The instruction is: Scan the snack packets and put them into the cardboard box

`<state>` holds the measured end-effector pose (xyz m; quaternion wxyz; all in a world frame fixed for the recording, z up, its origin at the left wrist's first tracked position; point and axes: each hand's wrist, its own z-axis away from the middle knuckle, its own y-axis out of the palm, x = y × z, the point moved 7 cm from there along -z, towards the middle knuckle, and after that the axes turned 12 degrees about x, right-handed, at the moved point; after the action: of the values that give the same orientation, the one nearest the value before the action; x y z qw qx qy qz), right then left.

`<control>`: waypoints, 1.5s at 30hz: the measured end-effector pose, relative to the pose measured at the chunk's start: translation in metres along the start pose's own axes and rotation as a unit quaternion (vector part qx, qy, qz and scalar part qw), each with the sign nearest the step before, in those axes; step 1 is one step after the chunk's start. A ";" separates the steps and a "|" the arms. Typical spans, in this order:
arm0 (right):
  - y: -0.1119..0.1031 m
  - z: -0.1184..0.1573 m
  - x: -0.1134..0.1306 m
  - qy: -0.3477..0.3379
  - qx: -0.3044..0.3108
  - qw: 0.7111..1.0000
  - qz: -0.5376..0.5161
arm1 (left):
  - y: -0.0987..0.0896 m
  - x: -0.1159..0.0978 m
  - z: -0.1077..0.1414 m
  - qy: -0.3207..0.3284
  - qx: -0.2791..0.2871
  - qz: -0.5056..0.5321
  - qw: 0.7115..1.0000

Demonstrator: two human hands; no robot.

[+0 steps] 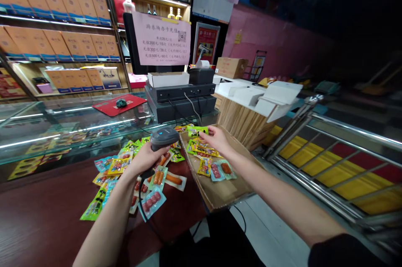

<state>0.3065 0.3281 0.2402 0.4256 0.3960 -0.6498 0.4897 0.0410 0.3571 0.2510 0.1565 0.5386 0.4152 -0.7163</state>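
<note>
Dark-red counter [40, 216] is bearing snack packets [152, 202]; left hand [147, 158] is gripping scanner [165, 137], right hand [218, 139] is pinching green packet [197, 131] at far end of cardboard tray [220, 195]. Advisable: keeping wrapper flat, fingers off printing.

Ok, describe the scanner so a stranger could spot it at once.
Find the glass counter, then the red-brown tabletop on its near side, where bright snack packets lie in a heap. Above the heap, the left hand grips the scanner. It has a dark grey, rounded head with a blue light and black cable, unlike the flat, colourful packets below.
</note>
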 end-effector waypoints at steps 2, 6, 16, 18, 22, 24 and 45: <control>-0.012 0.006 0.001 -0.004 -0.023 1.000 0.008 | 0.003 0.001 -0.001 -0.003 0.008 0.003 1.000; -0.029 0.017 0.006 -0.001 -0.056 0.998 0.019 | 0.008 0.002 -0.002 0.001 0.017 0.004 1.000; 0.007 -0.012 0.007 -0.020 -0.008 0.999 0.025 | -0.021 0.015 0.004 -0.019 0.005 -0.005 1.000; 0.026 -0.024 0.007 -0.030 0.012 0.999 0.027 | -0.035 0.022 0.009 -0.020 0.004 0.002 1.000; 0.067 -0.050 0.004 -0.044 0.055 0.996 0.048 | -0.065 0.034 0.024 -0.037 -0.010 0.025 0.999; 0.088 -0.063 0.000 -0.046 0.077 0.994 0.064 | -0.076 0.038 0.031 -0.047 -0.021 0.031 0.998; 0.195 -0.087 -0.025 -0.055 0.287 0.894 0.341 | -0.084 0.052 0.039 -0.088 -0.004 0.016 0.996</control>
<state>0.1472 0.4559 0.1720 0.0641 0.2811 -0.5984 0.7475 -0.0597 0.3897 0.2425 0.2057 0.4791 0.3941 -0.7569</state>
